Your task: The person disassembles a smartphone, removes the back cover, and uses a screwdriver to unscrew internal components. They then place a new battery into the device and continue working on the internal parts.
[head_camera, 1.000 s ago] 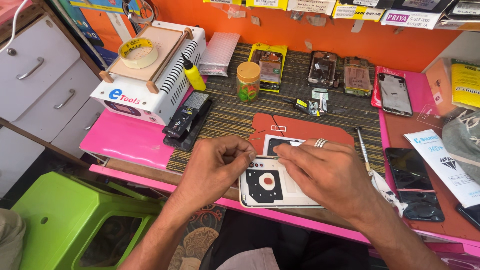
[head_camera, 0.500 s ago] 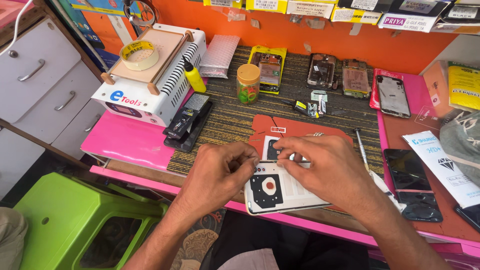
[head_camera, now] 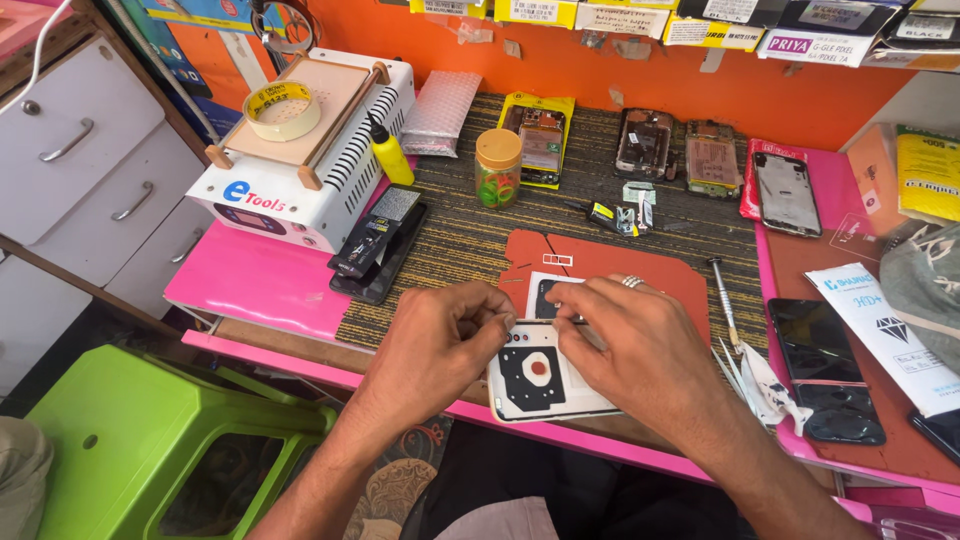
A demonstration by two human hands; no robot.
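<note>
Now both hands' fingers point(head_camera: 497, 322) pinch sth tiny over white phone back point(head_camera: 545, 385).

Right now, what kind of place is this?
Probably a phone repair bench: opened phones lie on the mat, a screwdriver is nearby, and both hands work on a white phone back.

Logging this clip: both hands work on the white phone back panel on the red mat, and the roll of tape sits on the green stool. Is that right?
Not quite. The head view shows the roll of tape on top of the white machine, not the green stool. The rest holds: left hand and right hand work on the white phone back panel on the red mat.
</note>
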